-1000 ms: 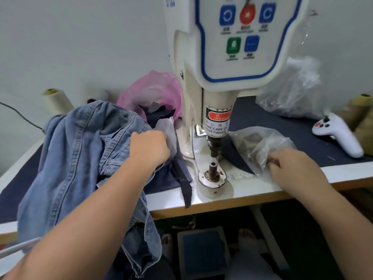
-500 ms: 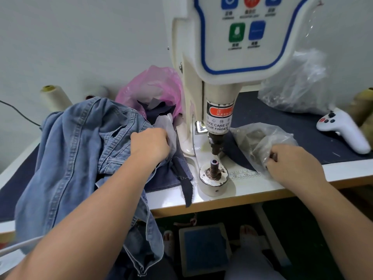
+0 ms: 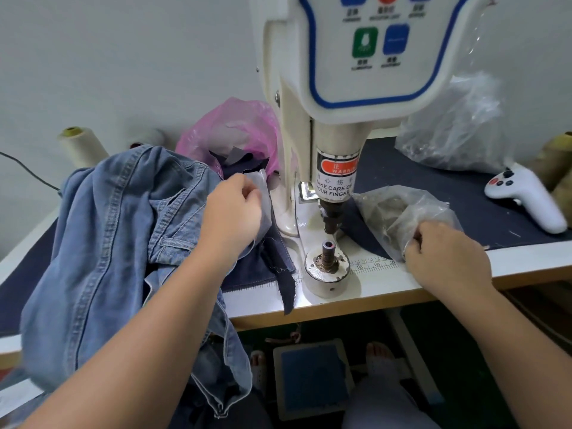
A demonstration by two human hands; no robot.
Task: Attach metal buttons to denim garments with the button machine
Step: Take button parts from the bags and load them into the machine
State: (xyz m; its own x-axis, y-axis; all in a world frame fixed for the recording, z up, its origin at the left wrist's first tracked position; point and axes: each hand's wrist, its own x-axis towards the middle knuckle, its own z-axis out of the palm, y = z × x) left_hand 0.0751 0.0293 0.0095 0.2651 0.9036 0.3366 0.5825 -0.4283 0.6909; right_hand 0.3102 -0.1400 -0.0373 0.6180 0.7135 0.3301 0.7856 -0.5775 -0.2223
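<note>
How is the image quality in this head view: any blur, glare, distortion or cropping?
Head view: even indoor light; a bright glare patch on the white machine bed beside the lower die; wide-angle bending at the table edge; the denim jacket smears at lower left; the control panel is cut off at the top; the warning label reads sharply.

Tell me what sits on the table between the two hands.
In the head view, the button machine's round lower die stands between the left hand and right hand, with dark fabric scraps beside it.
</note>
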